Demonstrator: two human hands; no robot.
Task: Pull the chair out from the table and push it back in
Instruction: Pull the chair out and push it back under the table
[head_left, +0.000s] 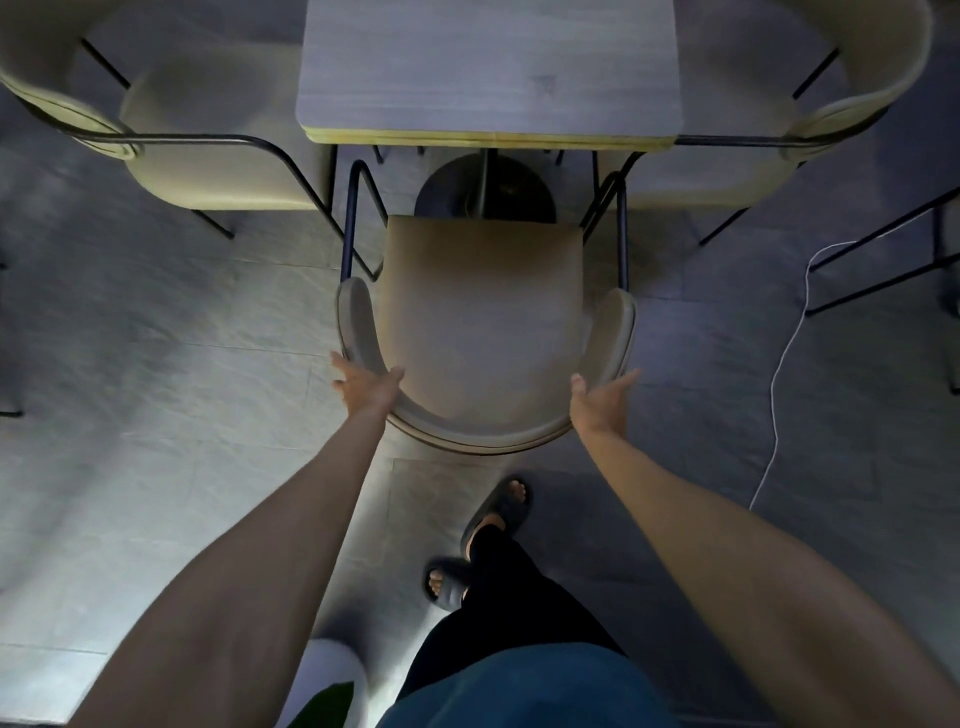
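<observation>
A beige chair (483, 312) with a curved backrest and dark metal legs stands in front of me, its whole seat out from under the grey table (488, 67). My left hand (366, 384) rests on the left curve of the backrest, thumb inside the rim and fingers spread outside it. At the right curve, my right hand (602, 397) does the same, fingers apart against the rim. Neither hand is closed around the backrest.
Two more beige chairs stand at the table's left (197, 140) and right (810, 130) sides. A round table base (485, 192) sits beyond the seat. A white cable (784, 364) runs over the tiled floor at right. My sandalled feet stand just behind the chair.
</observation>
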